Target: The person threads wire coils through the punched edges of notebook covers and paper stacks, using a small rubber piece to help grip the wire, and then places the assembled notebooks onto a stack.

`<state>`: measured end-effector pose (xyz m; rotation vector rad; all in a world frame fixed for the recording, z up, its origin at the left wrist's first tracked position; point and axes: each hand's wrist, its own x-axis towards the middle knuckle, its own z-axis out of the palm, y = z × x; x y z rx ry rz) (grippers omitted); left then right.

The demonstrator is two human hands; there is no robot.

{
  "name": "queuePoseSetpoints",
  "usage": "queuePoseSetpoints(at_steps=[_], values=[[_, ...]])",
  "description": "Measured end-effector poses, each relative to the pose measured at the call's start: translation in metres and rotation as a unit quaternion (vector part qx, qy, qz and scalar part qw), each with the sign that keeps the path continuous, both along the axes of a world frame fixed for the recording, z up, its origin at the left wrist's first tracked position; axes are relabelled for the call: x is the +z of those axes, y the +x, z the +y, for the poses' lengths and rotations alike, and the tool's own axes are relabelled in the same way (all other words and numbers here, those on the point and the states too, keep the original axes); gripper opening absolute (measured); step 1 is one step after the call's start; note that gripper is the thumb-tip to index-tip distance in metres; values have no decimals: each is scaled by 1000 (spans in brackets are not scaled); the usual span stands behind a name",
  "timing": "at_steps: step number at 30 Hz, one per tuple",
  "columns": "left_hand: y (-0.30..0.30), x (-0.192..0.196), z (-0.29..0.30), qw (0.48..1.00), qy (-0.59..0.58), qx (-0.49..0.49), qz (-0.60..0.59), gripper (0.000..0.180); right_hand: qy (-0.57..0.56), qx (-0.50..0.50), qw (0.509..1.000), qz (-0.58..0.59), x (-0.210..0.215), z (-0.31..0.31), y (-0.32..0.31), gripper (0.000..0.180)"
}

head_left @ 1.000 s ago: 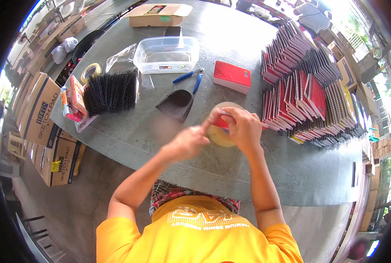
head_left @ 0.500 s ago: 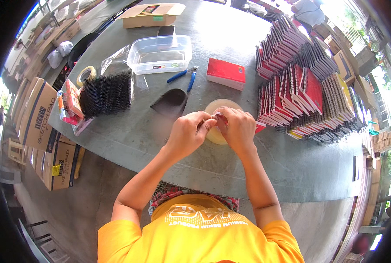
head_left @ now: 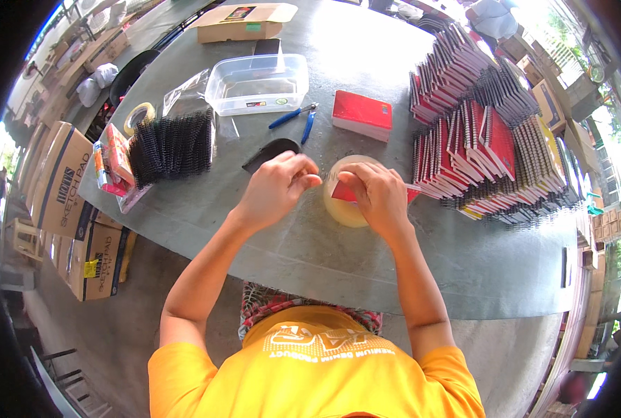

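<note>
One red-covered notebook (head_left: pixel 344 193) is sitting over the pale-yellow disc (head_left: pixel 345 213), your right hand (head_left: pixel 380 189) gripping it; your left hand (head_left: pixel 277 187) is hovering just beside, fingers curled but parted. Guessing you're working its left end, so the next move's probably calling for a steady right-hand hold.

R fingers (head_left: pixel 363 172) hold 1 red notebook (head_left: pixel 343 192) over yellowish disc (head_left: pixel 345 214), L fingers (head_left: pixel 298 166) nr.

Booklet (head_left: pixel 344 193) red. Disc (head_left: pixel 345 214) pale yellow. Bench (head_left: pixel 481 272) grey-green. Plier handles (head_left: pixel 285 120) blue, coils (head_left: pixel 174 144) black. Shirt (head_left: pixel 303 380) yellow, white print. Cartons (head_left: pixel 54 171) brown.
</note>
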<state>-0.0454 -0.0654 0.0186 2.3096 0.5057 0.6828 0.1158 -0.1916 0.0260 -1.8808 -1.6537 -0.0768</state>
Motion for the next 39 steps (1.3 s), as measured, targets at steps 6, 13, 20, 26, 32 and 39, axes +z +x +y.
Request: queuePoseSetpoints(at_steps=[6,13,20,26,32,39], values=[[3,7,7,997,73,-17,-1,16,78,-41,991,103,-5,6,-11,12],[24,-33,86,985,-34,82,147,42,69,-27,995,72,4,0,-13,20],[-9,10,110,947,205,247,6,46,10,-39,899,437,-22,-49,59,20],[-2,91,16,897,204,236,-312,35,87,13,841,534,-45,-34,51,21],[3,8,-28,955,290,-37,-45,23,93,74,824,554,-50,-30,39,20],[21,9,-36,974,214,-57,51,32,135,84,815,558,-60,-33,33,21]])
